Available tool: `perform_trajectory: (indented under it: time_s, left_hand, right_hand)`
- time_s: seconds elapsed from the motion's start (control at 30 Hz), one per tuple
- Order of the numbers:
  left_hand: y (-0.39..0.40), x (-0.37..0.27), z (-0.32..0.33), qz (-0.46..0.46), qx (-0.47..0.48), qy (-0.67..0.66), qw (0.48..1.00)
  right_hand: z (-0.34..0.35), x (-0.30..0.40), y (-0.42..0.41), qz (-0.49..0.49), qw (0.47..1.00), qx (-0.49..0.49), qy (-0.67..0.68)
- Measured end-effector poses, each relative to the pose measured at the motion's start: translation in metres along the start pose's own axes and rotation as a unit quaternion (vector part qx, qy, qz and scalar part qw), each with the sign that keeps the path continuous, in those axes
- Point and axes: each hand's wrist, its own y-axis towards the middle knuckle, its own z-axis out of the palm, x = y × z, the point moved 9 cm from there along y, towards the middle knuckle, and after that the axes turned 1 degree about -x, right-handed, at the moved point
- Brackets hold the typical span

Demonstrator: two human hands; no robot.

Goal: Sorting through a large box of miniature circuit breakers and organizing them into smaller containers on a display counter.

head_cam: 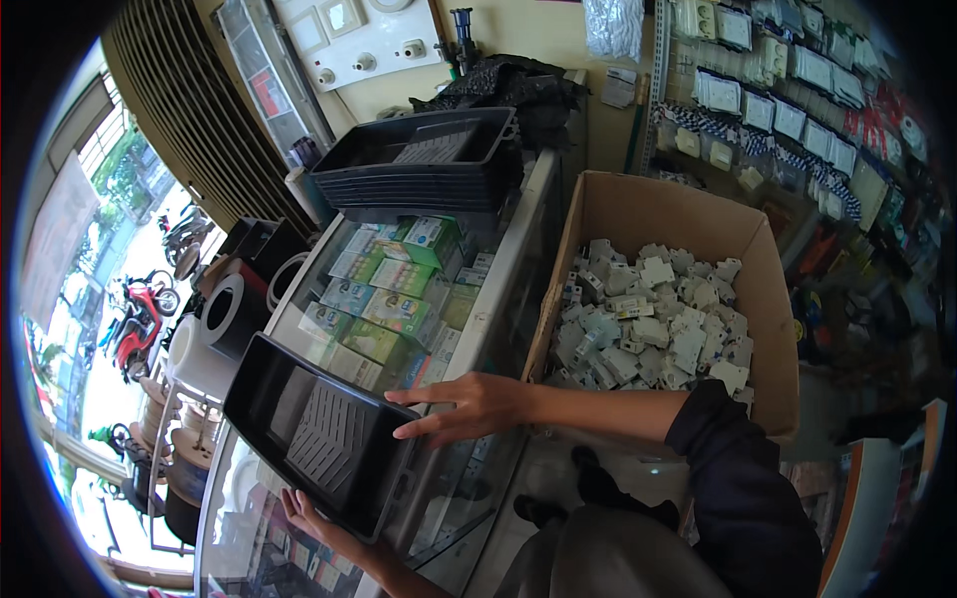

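Note:
A black plastic paint roller tray [321, 433], with slotted ridges on its ramp, is tilted over the glass counter. My right hand [467, 410] reaches across from the right and is at the tray's upper right corner, two fingers stretched over its rim. Its thumb is hard to make out. From below, my left hand [318, 523] supports the tray's lower side, with part of the fingers hidden beneath it. Farther back on the counter stands a stack of similar black trays [419, 179].
The glass display counter [501, 299] holds several small green and white boxes [400, 310]. Right of it, an open cardboard box [673, 194] contains many pale plastic electrical parts [658, 321]. Rolls of sheeting [198, 351] stand beyond the counter. Packaged fittings [777, 112] hang at the upper right.

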Motion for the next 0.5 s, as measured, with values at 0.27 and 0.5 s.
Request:
perform_trajectory:
  time_s: [0.27, 0.5]
  left_hand:
    - [0.009, -0.019, -0.06, 0.308, -0.182, 0.24, 0.903]
    - [-0.093, -0.104, -0.019, 0.492, -0.286, -0.043, 0.821]
  right_hand:
    - [-0.107, 0.006, -0.049, 0.032, 0.972, -0.09, -0.213]
    - [-0.236, 0.011, -0.146, 0.23, 0.897, -0.141, -0.35]
